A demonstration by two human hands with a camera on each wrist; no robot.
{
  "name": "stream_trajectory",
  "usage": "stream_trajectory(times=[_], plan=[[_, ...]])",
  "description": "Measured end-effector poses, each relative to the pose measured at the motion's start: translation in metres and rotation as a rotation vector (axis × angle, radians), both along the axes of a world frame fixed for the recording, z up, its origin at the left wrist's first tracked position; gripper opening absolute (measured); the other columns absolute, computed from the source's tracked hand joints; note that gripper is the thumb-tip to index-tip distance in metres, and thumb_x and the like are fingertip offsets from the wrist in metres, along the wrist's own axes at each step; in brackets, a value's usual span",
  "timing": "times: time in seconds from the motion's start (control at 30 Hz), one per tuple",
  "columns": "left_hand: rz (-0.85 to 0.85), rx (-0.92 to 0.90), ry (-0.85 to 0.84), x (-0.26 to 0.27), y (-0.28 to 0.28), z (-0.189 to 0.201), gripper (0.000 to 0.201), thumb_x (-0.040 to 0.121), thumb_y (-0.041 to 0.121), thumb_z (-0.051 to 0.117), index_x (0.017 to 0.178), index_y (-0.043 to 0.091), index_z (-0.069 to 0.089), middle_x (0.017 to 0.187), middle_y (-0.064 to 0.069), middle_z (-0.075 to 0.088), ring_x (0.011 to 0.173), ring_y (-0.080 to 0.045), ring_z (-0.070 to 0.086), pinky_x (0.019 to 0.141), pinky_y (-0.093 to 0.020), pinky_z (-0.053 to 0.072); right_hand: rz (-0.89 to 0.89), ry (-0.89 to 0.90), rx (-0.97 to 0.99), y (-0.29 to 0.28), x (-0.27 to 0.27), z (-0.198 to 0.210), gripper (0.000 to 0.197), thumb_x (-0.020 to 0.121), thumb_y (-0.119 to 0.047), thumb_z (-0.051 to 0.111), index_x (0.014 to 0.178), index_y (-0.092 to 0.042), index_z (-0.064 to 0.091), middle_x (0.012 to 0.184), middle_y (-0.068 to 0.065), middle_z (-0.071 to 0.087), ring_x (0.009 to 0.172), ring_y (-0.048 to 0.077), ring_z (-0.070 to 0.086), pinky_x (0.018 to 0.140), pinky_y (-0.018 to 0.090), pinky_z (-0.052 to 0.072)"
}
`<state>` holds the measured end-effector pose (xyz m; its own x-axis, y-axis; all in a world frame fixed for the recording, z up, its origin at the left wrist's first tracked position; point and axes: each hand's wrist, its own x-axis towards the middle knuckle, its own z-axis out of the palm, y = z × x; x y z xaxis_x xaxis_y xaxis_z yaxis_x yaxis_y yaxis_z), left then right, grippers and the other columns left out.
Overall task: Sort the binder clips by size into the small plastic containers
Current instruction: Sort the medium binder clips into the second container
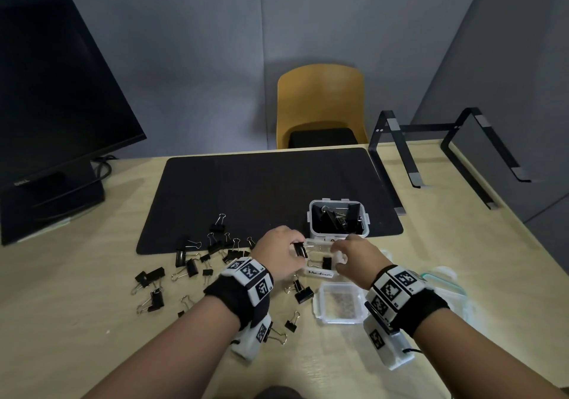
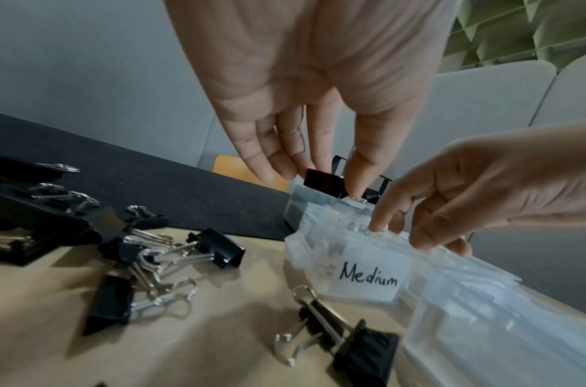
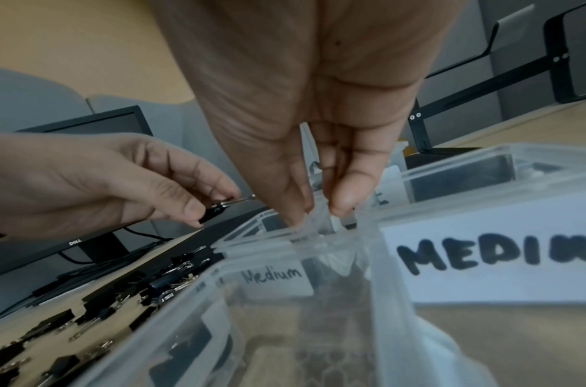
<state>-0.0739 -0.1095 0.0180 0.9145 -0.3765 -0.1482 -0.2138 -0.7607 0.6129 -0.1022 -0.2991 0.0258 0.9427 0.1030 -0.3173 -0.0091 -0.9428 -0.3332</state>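
Note:
My left hand (image 1: pixel 296 249) pinches a black binder clip (image 1: pixel 300 250) just above the left rim of the clear container labelled "Medium" (image 1: pixel 320 274). In the left wrist view the clip (image 2: pixel 324 183) sits between thumb and fingers. My right hand (image 1: pixel 338 257) pinches that container's right rim; the right wrist view shows the right hand (image 3: pixel 317 216) with thumb and fingers closed on the rim flap. One clip (image 1: pixel 326 262) lies inside. The large container (image 1: pixel 311 223) behind it holds several big clips. Several loose clips (image 1: pixel 191 264) lie scattered to the left.
An empty clear container (image 1: pixel 320 315) stands in front of the medium one, with a clip (image 1: pixel 303 293) to its left. Clear lids (image 1: pixel 443 278) lie at the right. A black mat (image 1: pixel 261 189), a monitor (image 1: pixel 55 90) and a laptop stand (image 1: pixel 446 152) are further back.

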Motion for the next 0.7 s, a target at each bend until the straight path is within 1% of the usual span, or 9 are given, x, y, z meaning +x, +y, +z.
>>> stream_trajectory(times=[0.1, 0.27, 0.33, 0.4, 0.47, 0.53, 0.6, 0.7], plan=[[-0.08, 0.05, 0.006, 0.001, -0.01, -0.004, 0.042, 0.082, 0.027, 0.066, 0.123, 0.022, 0.058, 0.119, 0.004, 0.055, 0.114, -0.013, 0.046, 0.1, -0.031, 0.041, -0.008, -0.011, 0.008, 0.0, -0.003, 0.0, 0.034, 0.087, -0.02, 0.055, 0.12, -0.018, 0.059, 0.118, 0.005, 0.053, 0.104, 0.021, 0.056, 0.089, 0.027, 0.044], [-0.135, 0.109, -0.062, 0.002, -0.025, -0.011, 0.04, 0.085, 0.023, 0.062, 0.124, 0.026, 0.056, 0.124, 0.006, 0.053, 0.117, -0.016, 0.044, 0.102, -0.034, 0.038, -0.005, -0.021, 0.005, 0.0, -0.001, 0.002, 0.032, 0.087, -0.02, 0.053, 0.118, -0.015, 0.06, 0.116, 0.007, 0.054, 0.104, 0.022, 0.057, 0.091, 0.029, 0.045], [-0.175, 0.159, -0.093, 0.003, -0.027, -0.013, 0.037, 0.087, 0.024, 0.059, 0.124, 0.028, 0.057, 0.127, 0.007, 0.053, 0.119, -0.017, 0.042, 0.104, -0.035, 0.036, -0.003, -0.031, 0.005, 0.001, -0.001, 0.001, 0.031, 0.088, -0.019, 0.052, 0.116, -0.015, 0.061, 0.115, 0.008, 0.055, 0.102, 0.022, 0.058, 0.09, 0.03, 0.046], [-0.215, 0.216, -0.124, 0.004, -0.026, -0.015, 0.031, 0.091, 0.028, 0.055, 0.122, 0.028, 0.06, 0.129, 0.008, 0.052, 0.121, -0.018, 0.039, 0.105, -0.037, 0.034, -0.003, -0.031, 0.003, 0.001, -0.001, 0.001, 0.032, 0.088, -0.019, 0.052, 0.118, -0.015, 0.061, 0.116, 0.007, 0.054, 0.102, 0.022, 0.058, 0.091, 0.029, 0.046], [-0.237, 0.263, -0.156, 0.003, -0.024, -0.016, 0.027, 0.093, 0.032, 0.051, 0.117, 0.028, 0.064, 0.127, 0.007, 0.05, 0.12, -0.018, 0.037, 0.103, -0.038, 0.035, -0.002, -0.029, -0.001, 0.0, -0.001, 0.0, 0.034, 0.088, -0.02, 0.053, 0.121, -0.015, 0.06, 0.117, 0.007, 0.054, 0.104, 0.022, 0.058, 0.091, 0.028, 0.046], [-0.243, 0.31, -0.185, 0.001, -0.021, -0.018, 0.029, 0.095, 0.037, 0.047, 0.113, 0.026, 0.067, 0.123, 0.006, 0.046, 0.116, -0.018, 0.036, 0.1, -0.038, 0.038, 0.001, -0.026, -0.009, 0.0, -0.001, -0.001, 0.035, 0.087, -0.019, 0.053, 0.121, -0.015, 0.06, 0.117, 0.007, 0.054, 0.104, 0.022, 0.057, 0.091, 0.029, 0.046], [-0.236, 0.347, -0.192, -0.001, -0.016, -0.02, 0.034, 0.096, 0.041, 0.042, 0.114, 0.026, 0.066, 0.123, 0.004, 0.043, 0.116, -0.019, 0.035, 0.098, -0.037, 0.039, 0.002, -0.02, -0.019, 0.0, 0.0, -0.001, 0.034, 0.086, -0.019, 0.053, 0.119, -0.014, 0.062, 0.116, 0.008, 0.054, 0.103, 0.022, 0.057, 0.09, 0.03, 0.047], [-0.232, 0.353, -0.174, -0.002, -0.013, -0.022, 0.036, 0.097, 0.042, 0.039, 0.119, 0.028, 0.064, 0.127, 0.003, 0.04, 0.118, -0.021, 0.035, 0.097, -0.036, 0.039, -0.006, -0.012, -0.027, 0.002, 0.0, -0.001, 0.032, 0.085, -0.017, 0.053, 0.116, -0.012, 0.063, 0.114, 0.008, 0.054, 0.101, 0.023, 0.058, 0.088, 0.03, 0.047]])
